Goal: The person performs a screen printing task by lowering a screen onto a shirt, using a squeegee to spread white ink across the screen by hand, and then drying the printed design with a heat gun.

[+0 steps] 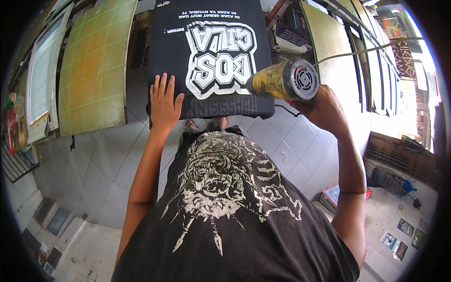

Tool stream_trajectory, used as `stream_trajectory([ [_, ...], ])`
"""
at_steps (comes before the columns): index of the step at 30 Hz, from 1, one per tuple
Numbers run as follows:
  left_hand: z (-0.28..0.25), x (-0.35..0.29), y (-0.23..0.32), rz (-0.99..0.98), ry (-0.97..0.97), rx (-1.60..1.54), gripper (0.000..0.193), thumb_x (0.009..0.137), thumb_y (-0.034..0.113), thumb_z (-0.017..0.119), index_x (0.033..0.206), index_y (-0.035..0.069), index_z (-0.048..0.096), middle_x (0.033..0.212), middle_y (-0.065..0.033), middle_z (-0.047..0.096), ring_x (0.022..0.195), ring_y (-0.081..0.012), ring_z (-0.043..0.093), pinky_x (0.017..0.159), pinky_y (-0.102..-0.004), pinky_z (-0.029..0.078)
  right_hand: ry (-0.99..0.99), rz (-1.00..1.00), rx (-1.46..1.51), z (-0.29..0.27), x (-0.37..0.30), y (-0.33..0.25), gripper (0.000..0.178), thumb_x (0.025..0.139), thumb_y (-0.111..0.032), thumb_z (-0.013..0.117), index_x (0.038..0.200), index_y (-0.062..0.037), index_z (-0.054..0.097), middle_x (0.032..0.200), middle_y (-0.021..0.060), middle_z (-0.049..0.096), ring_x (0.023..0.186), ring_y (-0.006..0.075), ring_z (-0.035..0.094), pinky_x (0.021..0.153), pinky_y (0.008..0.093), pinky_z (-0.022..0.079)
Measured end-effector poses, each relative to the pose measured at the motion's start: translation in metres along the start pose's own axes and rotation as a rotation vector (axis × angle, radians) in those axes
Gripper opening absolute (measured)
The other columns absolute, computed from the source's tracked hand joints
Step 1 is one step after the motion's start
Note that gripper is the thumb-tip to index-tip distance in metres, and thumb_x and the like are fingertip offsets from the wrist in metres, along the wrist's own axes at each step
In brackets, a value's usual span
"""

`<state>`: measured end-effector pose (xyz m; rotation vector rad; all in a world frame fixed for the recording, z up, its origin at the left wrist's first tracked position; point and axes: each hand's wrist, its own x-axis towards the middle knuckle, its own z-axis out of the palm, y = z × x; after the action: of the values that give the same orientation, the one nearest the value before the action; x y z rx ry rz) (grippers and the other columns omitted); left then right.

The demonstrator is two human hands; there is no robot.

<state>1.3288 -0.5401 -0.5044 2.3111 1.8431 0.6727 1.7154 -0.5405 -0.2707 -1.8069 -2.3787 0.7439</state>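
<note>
A black T-shirt (171,51) with white and dark printed lettering is stretched over a flat board in front of me. My left hand (164,100) lies flat on its near left corner, fingers extended. In my right hand (324,110) is a yellow and black heat gun (277,81), gripped by its handle. Its nozzle points left, above the lower right part of the white print (221,61). The round vented back of the gun faces up and to the right. My right fingers are partly hidden behind the tool.
Yellowish boards (96,66) stand on the left, with another pale board (329,61) on the right. The gun's cord (366,50) runs off to the right. Boxes (292,28) sit beyond the shirt at right. Grey tiles (89,162) cover the floor.
</note>
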Motion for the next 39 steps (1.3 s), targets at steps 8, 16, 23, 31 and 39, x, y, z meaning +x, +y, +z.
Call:
stream_trajectory([
  [8, -0.002, 0.0, 0.001, -0.005, -0.007, 0.022, 0.067, 0.102, 0.051, 0.045, 0.151, 0.005, 0.041, 0.158, -0.0222, 0.034, 0.15, -0.0418, 0.022, 0.121, -0.0577, 0.016, -0.037, 0.101, 0.008, -0.003, 0.0, 0.013, 0.032, 0.084, -0.02, 0.079, 0.111, -0.0064, 0.07, 0.102, 0.0159, 0.074, 0.096, 0.0323, 0.071, 0.086, 0.0427, 0.056],
  [16, 0.0, 0.002, 0.003, -0.018, -0.022, 0.036, 0.07, 0.102, 0.054, 0.044, 0.152, 0.005, 0.039, 0.158, -0.0221, 0.034, 0.15, -0.0417, 0.023, 0.12, -0.0581, 0.016, -0.065, 0.154, -0.036, -0.005, -0.005, 0.019, 0.034, 0.084, -0.022, 0.079, 0.112, -0.0053, 0.069, 0.103, 0.017, 0.073, 0.097, 0.0332, 0.071, 0.088, 0.0433, 0.055],
  [23, 0.001, 0.007, 0.014, -0.012, -0.028, -0.027, 0.064, 0.102, 0.043, 0.047, 0.151, 0.003, 0.039, 0.159, -0.0167, 0.035, 0.15, -0.0393, 0.024, 0.12, -0.0576, 0.017, 0.014, 0.075, -0.001, -0.007, 0.006, 0.034, 0.033, 0.086, -0.019, 0.078, 0.114, -0.0041, 0.069, 0.104, 0.0159, 0.073, 0.096, 0.0315, 0.071, 0.087, 0.0423, 0.056],
  [31, 0.001, 0.006, 0.016, -0.018, -0.016, -0.021, 0.064, 0.1, 0.038, 0.052, 0.151, 0.002, 0.039, 0.158, -0.017, 0.038, 0.149, -0.0391, 0.028, 0.12, -0.0558, 0.019, 0.064, -0.031, -0.043, -0.012, 0.032, 0.037, 0.033, 0.086, -0.015, 0.077, 0.114, -0.001, 0.068, 0.101, 0.0168, 0.074, 0.091, 0.0298, 0.072, 0.086, 0.0411, 0.057],
  [39, -0.002, 0.006, 0.019, -0.008, -0.047, 0.0, 0.07, 0.099, 0.041, 0.053, 0.155, 0.003, 0.033, 0.159, -0.0175, 0.036, 0.15, -0.0381, 0.027, 0.121, -0.0546, 0.019, -0.052, -0.067, 0.012, -0.016, 0.049, 0.01, 0.032, 0.085, -0.017, 0.077, 0.113, -0.001, 0.069, 0.1, 0.0168, 0.074, 0.089, 0.026, 0.07, 0.083, 0.0409, 0.056],
])
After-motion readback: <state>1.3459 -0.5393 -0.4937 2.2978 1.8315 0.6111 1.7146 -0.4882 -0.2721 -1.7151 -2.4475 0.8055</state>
